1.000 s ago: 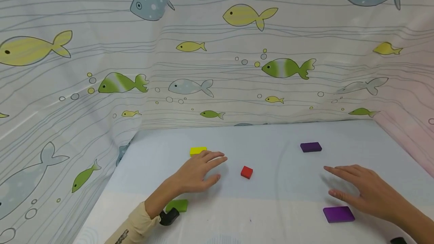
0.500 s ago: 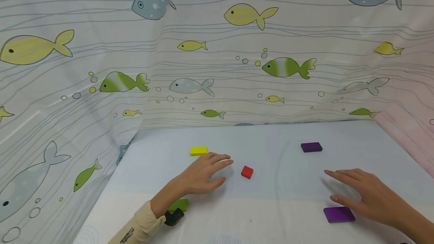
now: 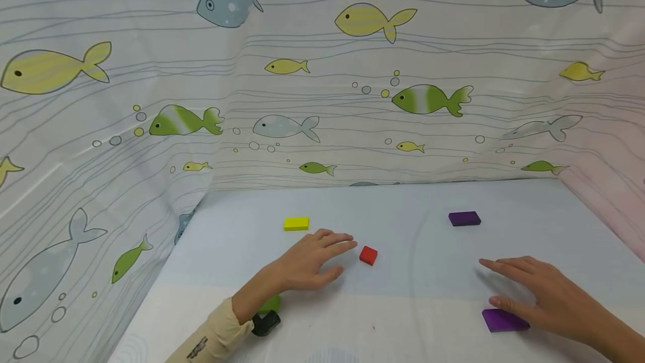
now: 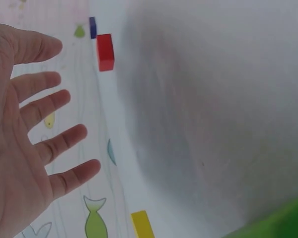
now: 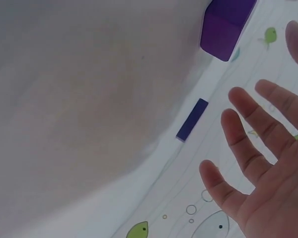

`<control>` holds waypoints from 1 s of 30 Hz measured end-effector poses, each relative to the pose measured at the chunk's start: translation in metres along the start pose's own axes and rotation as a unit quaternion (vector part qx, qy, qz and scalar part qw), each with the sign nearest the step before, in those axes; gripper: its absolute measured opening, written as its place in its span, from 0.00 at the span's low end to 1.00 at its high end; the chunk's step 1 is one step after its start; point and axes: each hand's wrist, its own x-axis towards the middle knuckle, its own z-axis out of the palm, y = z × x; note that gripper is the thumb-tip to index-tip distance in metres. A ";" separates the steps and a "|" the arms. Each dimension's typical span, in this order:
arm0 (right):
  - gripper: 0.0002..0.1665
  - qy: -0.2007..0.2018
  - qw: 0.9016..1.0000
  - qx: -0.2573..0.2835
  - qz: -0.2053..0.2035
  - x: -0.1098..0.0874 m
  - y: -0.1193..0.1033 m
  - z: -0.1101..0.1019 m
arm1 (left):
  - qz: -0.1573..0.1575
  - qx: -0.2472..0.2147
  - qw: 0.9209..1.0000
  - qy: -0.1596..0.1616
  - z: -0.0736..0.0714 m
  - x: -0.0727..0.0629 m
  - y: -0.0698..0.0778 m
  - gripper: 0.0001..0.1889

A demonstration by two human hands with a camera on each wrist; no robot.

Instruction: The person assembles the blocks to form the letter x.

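My left hand (image 3: 309, 262) hovers over the table with its fingers spread and nothing in them; its fingertips are just left of a small red block (image 3: 368, 255). In the left wrist view the red block (image 4: 105, 52) stands beyond the thumb. Behind that hand lies a yellow block (image 3: 296, 223), and a green block (image 3: 270, 304) is partly hidden under the left wrist. My right hand (image 3: 544, 293), also empty with fingers extended, is held above a purple block (image 3: 504, 321), covering part of it. A dark purple block (image 3: 464, 218) lies farther back.
The blocks lie on a pale blue and white table (image 3: 393, 324). A fish-patterned curtain (image 3: 353, 83) borders it at the back and sides. A black strap piece (image 3: 266, 324) sits at the left wrist.
My left hand has moved right, toward the red block, uncovering the yellow block. My right hand has dropped slightly nearer, over the purple block. The blocks stay in place.
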 end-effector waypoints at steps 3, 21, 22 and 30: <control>0.38 -0.014 1.000 -0.002 0.009 -0.001 -0.001 0.000 | -0.001 -0.010 1.000 -0.012 0.001 0.002 0.003 0.29; 0.39 -0.063 0.997 -0.005 0.041 -0.004 -0.003 0.001 | 0.007 0.013 0.999 -0.036 0.007 0.010 0.011 0.27; 0.39 -0.064 0.997 -0.005 0.042 -0.004 -0.003 0.001 | 0.006 0.014 0.999 -0.038 0.007 0.011 0.011 0.27; 0.38 -0.038 0.999 -0.003 0.017 -0.006 -0.004 0.002 | 0.015 0.027 0.999 -0.045 0.009 0.014 0.011 0.27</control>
